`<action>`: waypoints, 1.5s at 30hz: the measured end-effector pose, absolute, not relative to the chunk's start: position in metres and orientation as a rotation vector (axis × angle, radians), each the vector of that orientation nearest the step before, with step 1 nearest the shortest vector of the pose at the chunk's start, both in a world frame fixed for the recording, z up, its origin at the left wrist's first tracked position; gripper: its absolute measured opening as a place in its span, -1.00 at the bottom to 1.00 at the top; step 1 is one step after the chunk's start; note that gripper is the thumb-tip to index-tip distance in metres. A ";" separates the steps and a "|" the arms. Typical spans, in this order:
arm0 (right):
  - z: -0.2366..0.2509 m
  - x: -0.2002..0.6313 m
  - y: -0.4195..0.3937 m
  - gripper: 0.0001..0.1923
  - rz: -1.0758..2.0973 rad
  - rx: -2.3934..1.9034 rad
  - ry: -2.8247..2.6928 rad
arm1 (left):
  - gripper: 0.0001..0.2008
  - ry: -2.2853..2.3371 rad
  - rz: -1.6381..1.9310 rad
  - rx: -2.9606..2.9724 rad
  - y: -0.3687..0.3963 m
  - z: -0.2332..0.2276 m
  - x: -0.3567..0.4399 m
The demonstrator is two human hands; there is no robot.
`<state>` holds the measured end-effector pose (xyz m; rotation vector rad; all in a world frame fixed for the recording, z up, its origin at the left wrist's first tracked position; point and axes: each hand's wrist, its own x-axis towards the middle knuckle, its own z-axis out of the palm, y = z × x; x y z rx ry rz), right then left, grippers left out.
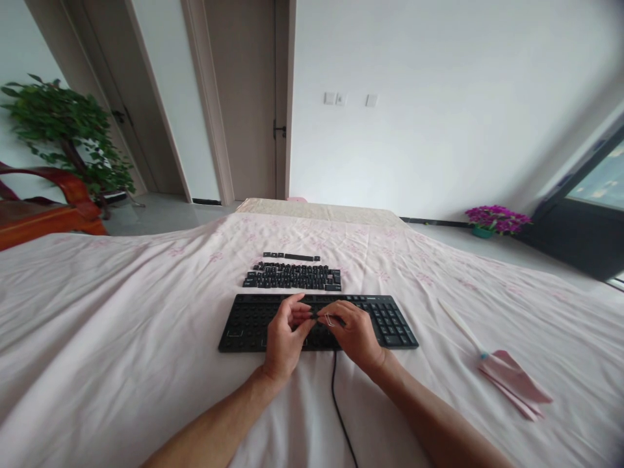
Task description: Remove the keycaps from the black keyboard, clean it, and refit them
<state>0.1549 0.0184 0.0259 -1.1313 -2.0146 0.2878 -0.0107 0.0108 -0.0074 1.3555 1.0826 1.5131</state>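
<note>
1. A flat black plastic computer keyboard (385, 318) lies on a pale pink flower-printed bedsheet (121, 305), close in front of the person, with many of its keycaps off at the left and middle.
2. The right hand (355, 333) pinches a small wire keycap puller (331, 319) between closed fingertips, low over the middle of the board, seemingly to hook a cap.
3. The left hand (284, 337) meets it with fingers curled; whether it grips a small dark keycap, I cannot tell.
4. Loose black keycaps (292, 276) sit in tidy rows just behind the keyboard, apparently keeping their order.
5. A thin black cable (336, 403) runs back between the forearms.
6. A white-handled brush (461, 325) and folded pink cloths (517, 387) lie well apart to the right.
</note>
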 end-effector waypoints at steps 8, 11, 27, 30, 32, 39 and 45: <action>0.019 0.150 0.011 -0.85 0.220 -0.940 -1.875 | -0.65 1.103 1.546 1.461 0.003 0.000 -0.014; 0.019 0.150 0.010 -0.86 0.219 -0.954 -1.858 | -0.66 1.115 1.558 1.485 0.003 0.000 -0.015; 0.054 0.173 0.067 -0.80 0.190 -1.539 -1.892 | -0.63 1.244 1.508 1.680 0.008 -0.003 -0.016; 0.064 0.188 0.119 -0.82 0.211 -1.781 -1.923 | -0.70 1.258 1.492 1.834 0.007 -0.003 -0.016; 0.065 0.193 0.151 -0.83 0.251 -1.914 -1.910 | -0.70 1.267 1.465 1.884 0.007 -0.004 -0.016; 0.043 0.187 0.217 -0.81 0.305 -2.041 -1.900 | -0.75 1.262 1.444 1.958 0.008 -0.008 -0.016; 0.029 0.186 0.238 -0.78 0.338 -2.074 -1.912 | -0.79 1.242 1.429 2.019 0.009 -0.008 -0.015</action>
